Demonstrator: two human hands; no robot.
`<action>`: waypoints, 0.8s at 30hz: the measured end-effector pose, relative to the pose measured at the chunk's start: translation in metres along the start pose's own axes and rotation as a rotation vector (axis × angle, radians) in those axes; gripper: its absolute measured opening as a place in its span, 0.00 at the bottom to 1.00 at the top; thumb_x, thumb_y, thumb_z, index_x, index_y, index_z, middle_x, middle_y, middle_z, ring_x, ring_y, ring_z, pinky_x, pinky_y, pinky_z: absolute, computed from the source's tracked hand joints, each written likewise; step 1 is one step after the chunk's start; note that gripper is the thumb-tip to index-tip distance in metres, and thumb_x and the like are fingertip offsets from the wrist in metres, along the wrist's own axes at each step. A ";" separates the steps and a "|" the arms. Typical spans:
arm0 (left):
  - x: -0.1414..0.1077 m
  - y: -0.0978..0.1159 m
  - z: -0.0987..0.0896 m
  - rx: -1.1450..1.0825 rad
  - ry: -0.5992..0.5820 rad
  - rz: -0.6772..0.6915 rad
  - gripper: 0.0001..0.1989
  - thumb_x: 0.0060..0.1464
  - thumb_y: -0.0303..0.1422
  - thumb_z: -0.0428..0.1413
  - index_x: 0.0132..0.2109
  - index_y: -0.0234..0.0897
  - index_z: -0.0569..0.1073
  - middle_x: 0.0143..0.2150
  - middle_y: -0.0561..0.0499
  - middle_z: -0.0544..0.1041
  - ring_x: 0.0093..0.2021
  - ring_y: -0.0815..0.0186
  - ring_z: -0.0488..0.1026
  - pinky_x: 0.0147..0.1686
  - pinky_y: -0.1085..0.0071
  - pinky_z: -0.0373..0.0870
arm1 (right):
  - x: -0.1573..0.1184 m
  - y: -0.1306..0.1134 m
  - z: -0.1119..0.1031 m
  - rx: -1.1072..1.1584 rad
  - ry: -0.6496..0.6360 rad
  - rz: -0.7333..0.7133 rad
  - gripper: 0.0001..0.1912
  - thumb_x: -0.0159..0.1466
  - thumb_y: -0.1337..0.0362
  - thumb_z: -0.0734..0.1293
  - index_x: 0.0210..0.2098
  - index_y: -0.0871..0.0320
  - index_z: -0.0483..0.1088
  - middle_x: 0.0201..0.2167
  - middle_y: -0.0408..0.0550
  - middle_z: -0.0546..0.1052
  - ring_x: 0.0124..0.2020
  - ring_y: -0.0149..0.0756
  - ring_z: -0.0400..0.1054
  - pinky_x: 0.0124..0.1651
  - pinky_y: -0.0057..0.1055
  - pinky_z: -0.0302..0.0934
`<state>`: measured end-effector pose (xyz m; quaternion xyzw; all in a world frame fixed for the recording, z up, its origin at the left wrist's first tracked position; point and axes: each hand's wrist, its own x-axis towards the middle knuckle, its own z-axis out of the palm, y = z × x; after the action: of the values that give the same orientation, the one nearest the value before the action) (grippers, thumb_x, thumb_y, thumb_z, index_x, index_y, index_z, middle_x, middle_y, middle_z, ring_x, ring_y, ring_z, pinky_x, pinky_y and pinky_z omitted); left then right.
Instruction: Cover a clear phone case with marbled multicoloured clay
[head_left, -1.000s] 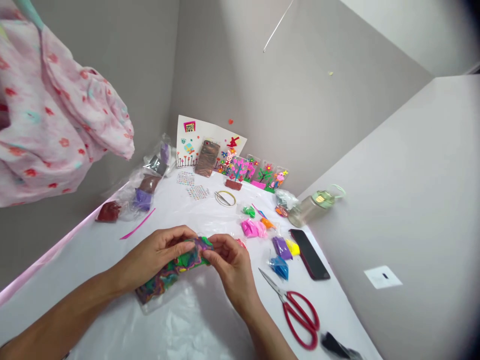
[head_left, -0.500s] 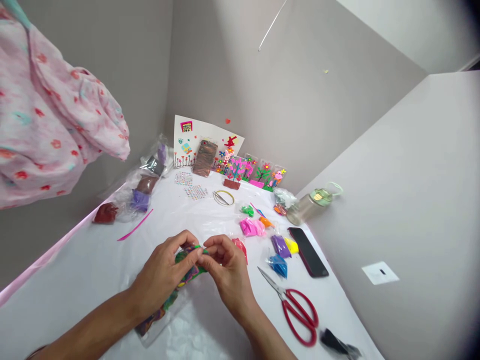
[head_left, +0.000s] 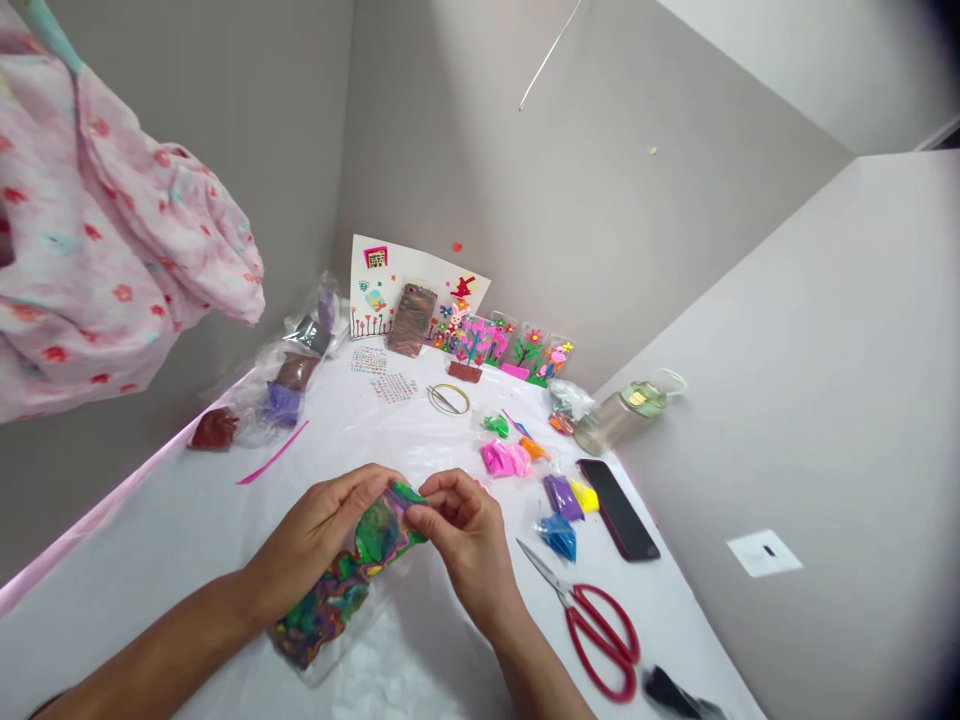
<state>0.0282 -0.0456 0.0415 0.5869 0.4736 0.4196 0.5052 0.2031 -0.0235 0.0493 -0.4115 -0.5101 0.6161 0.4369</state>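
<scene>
Where visible, apparent clay (head_left: 379,535) between both hands (head_left: 319,530) (head_left: 471,540)

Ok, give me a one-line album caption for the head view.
Left hand and right hand hold swirled clay, scissors lying to their right on the white table.

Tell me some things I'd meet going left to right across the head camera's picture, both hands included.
Dark red lump in clear plastic → bare left hand → bare right hand → red-handled metal scissors → white rectangular wall plate.
</scene>
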 end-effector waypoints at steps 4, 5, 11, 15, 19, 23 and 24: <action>0.001 -0.002 -0.001 0.047 0.024 -0.048 0.15 0.63 0.47 0.51 0.39 0.42 0.74 0.34 0.56 0.76 0.37 0.62 0.71 0.40 0.70 0.64 | 0.001 -0.003 -0.001 0.081 -0.048 0.026 0.14 0.52 0.63 0.78 0.32 0.59 0.71 0.22 0.40 0.78 0.25 0.28 0.70 0.30 0.24 0.61; 0.001 -0.003 -0.002 0.041 0.011 -0.062 0.16 0.63 0.47 0.51 0.37 0.41 0.74 0.33 0.56 0.75 0.36 0.63 0.70 0.38 0.70 0.63 | 0.001 -0.004 -0.001 0.094 -0.063 0.036 0.14 0.52 0.63 0.78 0.32 0.59 0.71 0.22 0.40 0.78 0.25 0.28 0.70 0.31 0.24 0.62; 0.004 -0.001 -0.006 -0.130 -0.115 -0.056 0.18 0.65 0.47 0.49 0.36 0.40 0.75 0.32 0.55 0.75 0.35 0.64 0.70 0.37 0.70 0.64 | 0.002 -0.008 -0.007 0.078 -0.147 0.059 0.13 0.54 0.61 0.78 0.33 0.61 0.74 0.23 0.43 0.79 0.26 0.29 0.71 0.33 0.25 0.64; 0.004 -0.004 -0.006 -0.159 -0.030 -0.009 0.11 0.62 0.43 0.55 0.41 0.42 0.74 0.36 0.56 0.74 0.39 0.65 0.70 0.40 0.71 0.65 | 0.002 -0.007 -0.009 0.109 -0.126 -0.005 0.16 0.54 0.61 0.78 0.39 0.58 0.74 0.28 0.41 0.78 0.30 0.30 0.72 0.36 0.26 0.64; 0.002 -0.009 -0.009 -0.191 0.123 0.021 0.09 0.63 0.43 0.55 0.45 0.45 0.72 0.39 0.57 0.75 0.43 0.66 0.71 0.45 0.73 0.66 | 0.002 -0.008 -0.009 0.106 -0.137 -0.029 0.14 0.54 0.63 0.78 0.36 0.58 0.74 0.30 0.42 0.76 0.32 0.30 0.69 0.37 0.26 0.63; 0.001 -0.010 -0.007 -0.163 0.104 0.028 0.14 0.62 0.43 0.57 0.53 0.49 0.72 0.50 0.55 0.77 0.52 0.63 0.73 0.50 0.71 0.69 | 0.000 -0.009 -0.011 -0.005 -0.192 -0.071 0.11 0.63 0.57 0.72 0.37 0.60 0.77 0.29 0.44 0.74 0.30 0.30 0.65 0.36 0.28 0.61; 0.000 -0.010 -0.006 -0.134 0.106 0.039 0.14 0.62 0.43 0.57 0.53 0.50 0.73 0.50 0.55 0.77 0.51 0.63 0.73 0.50 0.72 0.70 | 0.000 -0.009 -0.011 -0.036 -0.206 -0.079 0.12 0.64 0.56 0.70 0.37 0.61 0.77 0.28 0.45 0.73 0.30 0.30 0.64 0.36 0.28 0.60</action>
<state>0.0215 -0.0438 0.0327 0.5379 0.4588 0.4906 0.5094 0.2147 -0.0197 0.0567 -0.3334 -0.5791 0.6282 0.3986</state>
